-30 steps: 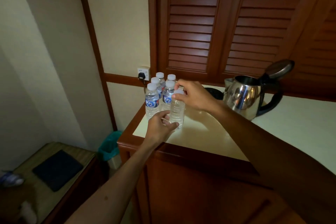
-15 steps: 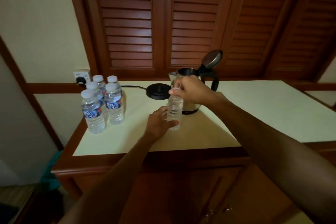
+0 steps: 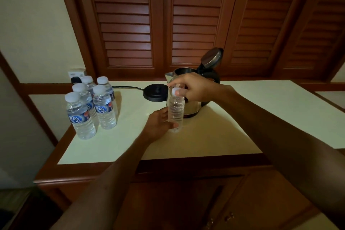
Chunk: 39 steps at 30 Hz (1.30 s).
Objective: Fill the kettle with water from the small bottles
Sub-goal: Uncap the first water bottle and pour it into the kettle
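Small bottle (image 3: 175,111) — upright on desk (image 3: 214,136), before open kettle (image 3: 192,106).
Left hand (image 3: 158,125) grips its base; right hand (image 3: 194,87) pinches white cap (image 3: 175,91).

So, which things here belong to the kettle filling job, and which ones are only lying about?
For the job:
- bottle in hand, left hand, right hand at its cap
- kettle, lid open
- five full bottles

Lying about:
- kettle base
- wall socket
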Tool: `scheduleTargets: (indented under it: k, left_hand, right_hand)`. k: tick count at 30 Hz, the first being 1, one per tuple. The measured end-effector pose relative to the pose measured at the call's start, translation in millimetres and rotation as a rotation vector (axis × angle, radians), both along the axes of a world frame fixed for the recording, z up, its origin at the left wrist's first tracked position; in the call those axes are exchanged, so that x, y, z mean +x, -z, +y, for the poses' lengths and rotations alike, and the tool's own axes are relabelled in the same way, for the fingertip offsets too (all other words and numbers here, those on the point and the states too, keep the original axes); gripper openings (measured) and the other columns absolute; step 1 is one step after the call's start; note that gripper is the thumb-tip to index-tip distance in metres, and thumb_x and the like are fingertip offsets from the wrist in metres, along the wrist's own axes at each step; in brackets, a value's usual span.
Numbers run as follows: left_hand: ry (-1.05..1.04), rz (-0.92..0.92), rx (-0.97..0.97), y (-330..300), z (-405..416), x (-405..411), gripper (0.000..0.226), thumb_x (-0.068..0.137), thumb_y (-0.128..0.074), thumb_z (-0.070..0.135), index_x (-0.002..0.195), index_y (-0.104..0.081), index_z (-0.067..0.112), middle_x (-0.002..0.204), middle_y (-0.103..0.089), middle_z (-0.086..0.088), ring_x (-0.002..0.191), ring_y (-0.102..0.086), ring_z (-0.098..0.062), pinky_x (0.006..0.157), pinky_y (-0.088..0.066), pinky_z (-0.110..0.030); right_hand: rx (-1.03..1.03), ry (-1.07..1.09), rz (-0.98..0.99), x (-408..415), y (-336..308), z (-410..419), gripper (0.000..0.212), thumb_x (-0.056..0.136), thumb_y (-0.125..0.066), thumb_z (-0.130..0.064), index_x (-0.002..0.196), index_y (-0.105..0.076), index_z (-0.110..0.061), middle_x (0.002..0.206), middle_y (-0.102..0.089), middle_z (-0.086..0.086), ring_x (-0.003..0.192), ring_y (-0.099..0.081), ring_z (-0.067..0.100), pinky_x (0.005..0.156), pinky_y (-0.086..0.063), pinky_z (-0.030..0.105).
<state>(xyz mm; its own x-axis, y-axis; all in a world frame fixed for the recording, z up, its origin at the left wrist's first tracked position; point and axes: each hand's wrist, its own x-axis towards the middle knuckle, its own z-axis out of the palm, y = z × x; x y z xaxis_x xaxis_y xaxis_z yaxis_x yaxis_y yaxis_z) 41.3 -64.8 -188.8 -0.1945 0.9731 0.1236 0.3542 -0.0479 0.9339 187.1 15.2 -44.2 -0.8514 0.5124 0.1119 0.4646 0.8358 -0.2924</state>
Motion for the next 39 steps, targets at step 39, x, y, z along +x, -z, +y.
scheduleTargets:
  k: [39]
  left_hand:
    - [-0.062,-0.169,0.079,5,-3,16,0.065,0.076,-0.084,0.012,0.134,-0.054,0.016,0.118,-0.072,0.000,0.109,-0.069,-0.015,0.098,-0.053,-0.037]
  right_hand:
    - [-0.109,0.187,0.071,98,149,37,0.033,0.092,-0.060,-0.031,0.121,-0.062,-0.016,0.119,-0.057,0.001,0.104,-0.048,0.010,0.083,-0.033,0.023]
